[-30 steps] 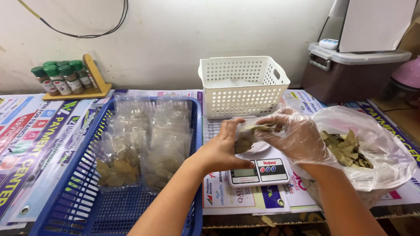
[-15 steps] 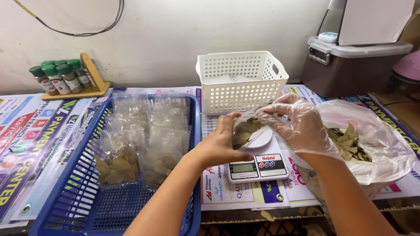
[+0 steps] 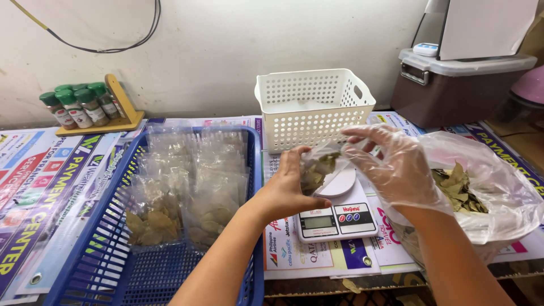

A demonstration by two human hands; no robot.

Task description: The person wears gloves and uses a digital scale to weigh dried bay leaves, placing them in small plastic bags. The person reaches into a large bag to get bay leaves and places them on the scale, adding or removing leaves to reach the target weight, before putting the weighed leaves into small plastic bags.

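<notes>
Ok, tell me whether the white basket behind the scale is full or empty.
Cannot tell for sure. The white basket stands upright; its perforated walls show only pale white inside, no dried leaves. Its bottom is hidden from this angle.

Head cam; looks down; close.
</notes>
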